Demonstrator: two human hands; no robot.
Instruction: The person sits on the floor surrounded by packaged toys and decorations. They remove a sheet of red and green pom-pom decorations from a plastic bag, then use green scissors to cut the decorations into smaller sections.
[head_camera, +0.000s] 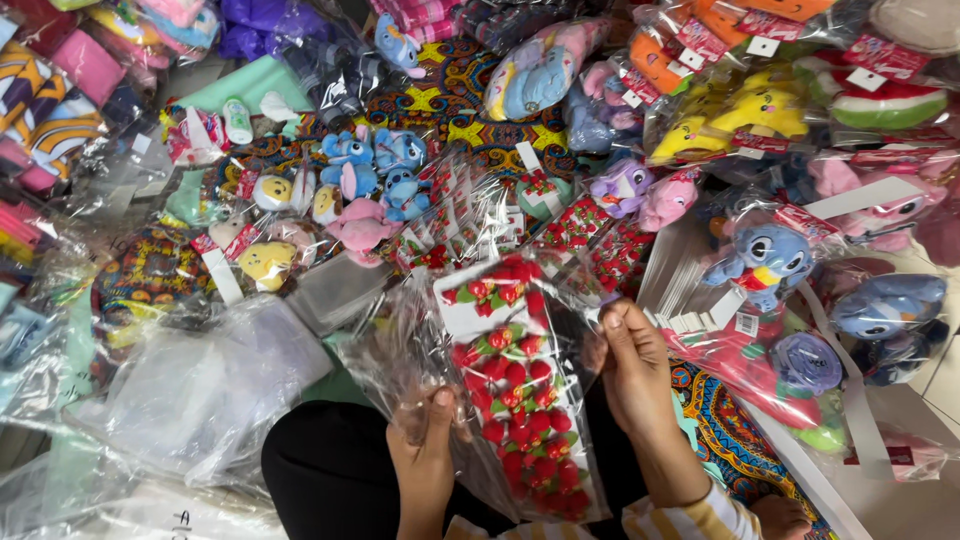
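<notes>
At nine o'clock from the hands lies a heap of empty clear plastic bags (210, 380), crumpled and slack. Above them, toward eleven o'clock, small plush toys (345, 190) in blue, pink and yellow sit in wrappers on a patterned cloth (470, 120).

The left hand (422, 450) rises from the bottom edge, wrist bent up, its fingers (440, 408) pinched shut on the lower left edge of a clear bag. Between the two hands, at the centre and just above the person's dark lap, hangs that clear bag of strawberry clips (515, 400): rows of small red berries with green leaves on white cards, stacked inside a glossy sleeve. It looks light, and the film is likely slippery and floppy, while the cards give it some stiffness along the middle. The side edges, where the film lies flat over the cards, seem the safest places to grip; the loose mouth at twelve o'clock would probably crumple.

The right hand (632, 365) comes in from five o'clock, a striped cuff at the wrist, forearm angled up and inward. Its fingers (612, 322) are closed on the bag's upper right edge, thumb in front.

At two o'clock, larger bagged plush figures (765, 260) are piled up, and white card strips (690, 290) lie just beside the right hand.
</notes>
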